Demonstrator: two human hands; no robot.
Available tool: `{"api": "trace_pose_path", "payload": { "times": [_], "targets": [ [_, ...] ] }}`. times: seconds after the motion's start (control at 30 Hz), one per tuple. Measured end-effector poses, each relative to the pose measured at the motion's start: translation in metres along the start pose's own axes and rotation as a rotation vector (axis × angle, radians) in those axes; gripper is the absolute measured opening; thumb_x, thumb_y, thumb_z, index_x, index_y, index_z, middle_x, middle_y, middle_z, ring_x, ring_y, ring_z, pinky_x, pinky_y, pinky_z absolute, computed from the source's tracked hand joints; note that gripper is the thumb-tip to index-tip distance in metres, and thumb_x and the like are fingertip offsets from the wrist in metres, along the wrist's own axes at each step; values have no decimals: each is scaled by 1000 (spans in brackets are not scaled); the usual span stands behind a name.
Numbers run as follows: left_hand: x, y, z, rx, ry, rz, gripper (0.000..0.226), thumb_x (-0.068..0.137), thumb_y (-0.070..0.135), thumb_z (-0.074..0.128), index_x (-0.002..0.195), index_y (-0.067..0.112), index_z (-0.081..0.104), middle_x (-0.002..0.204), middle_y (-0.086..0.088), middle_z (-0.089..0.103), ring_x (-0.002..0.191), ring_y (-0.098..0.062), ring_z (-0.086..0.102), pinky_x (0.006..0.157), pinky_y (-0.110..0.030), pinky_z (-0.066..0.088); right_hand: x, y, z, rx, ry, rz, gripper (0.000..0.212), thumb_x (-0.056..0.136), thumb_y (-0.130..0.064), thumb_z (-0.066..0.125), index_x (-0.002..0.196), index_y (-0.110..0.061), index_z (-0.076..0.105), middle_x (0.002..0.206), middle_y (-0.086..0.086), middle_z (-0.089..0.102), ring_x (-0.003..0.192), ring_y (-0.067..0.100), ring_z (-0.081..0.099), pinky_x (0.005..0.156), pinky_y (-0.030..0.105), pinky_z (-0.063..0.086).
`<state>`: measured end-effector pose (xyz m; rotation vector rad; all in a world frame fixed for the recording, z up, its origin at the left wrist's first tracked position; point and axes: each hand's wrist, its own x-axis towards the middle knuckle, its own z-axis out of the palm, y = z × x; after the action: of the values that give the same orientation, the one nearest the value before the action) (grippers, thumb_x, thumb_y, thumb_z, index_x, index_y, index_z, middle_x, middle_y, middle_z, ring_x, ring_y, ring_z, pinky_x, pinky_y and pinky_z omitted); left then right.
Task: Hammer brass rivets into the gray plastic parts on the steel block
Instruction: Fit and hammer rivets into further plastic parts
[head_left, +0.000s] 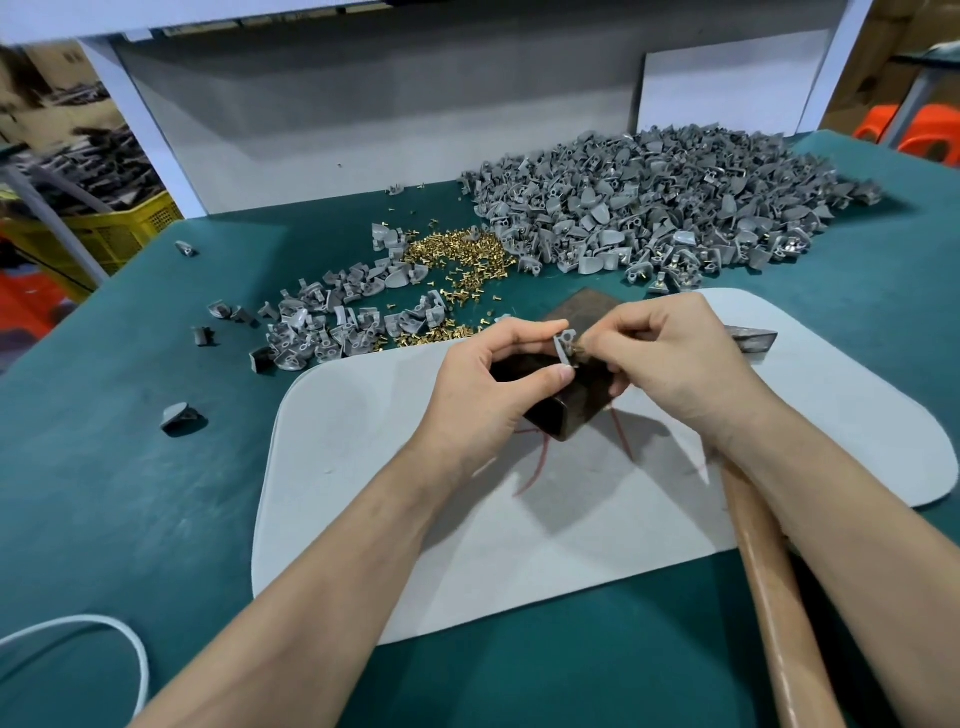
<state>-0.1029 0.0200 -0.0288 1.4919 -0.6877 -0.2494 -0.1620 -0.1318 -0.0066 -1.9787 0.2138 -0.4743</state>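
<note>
My left hand (498, 387) pinched a small gray plastic part (563, 347) between thumb and forefinger, right over the dark steel block (570, 410); I couldn't tell whether the part touched it. My right hand (672, 364) had its fingertips pressed together on a tiny brass rivet (578, 347) at the part's edge, too small to say whether it sat in a hole. The block stood on a pale gray rounded mat (519, 530) over the teal table cover (130, 467). The wooden-handled hammer (769, 571) lay under my right forearm, ungripped, with its dark head past my right hand. Beyond the block were a scatter of loose brass rivets (457, 254), a small heap of gray parts (332, 322) to its left and a big heap of gray parts (649, 208) to its right. A white cable (111, 631) looped at the near-left corner.
</note>
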Motion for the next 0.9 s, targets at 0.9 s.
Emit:
{"api": "trace_pose_path", "payload": {
  "times": [0.9],
  "targets": [
    [-3,2,3,2,26,-52,28,80,-1,71,91,21,58,103,-14,69,98,-22,65,95,-39,48,-2,4,-55,-846,95,620,53,64,-59,75,64,-8,61,63,10,57,65,29,57,54,29,39]
  ]
}}
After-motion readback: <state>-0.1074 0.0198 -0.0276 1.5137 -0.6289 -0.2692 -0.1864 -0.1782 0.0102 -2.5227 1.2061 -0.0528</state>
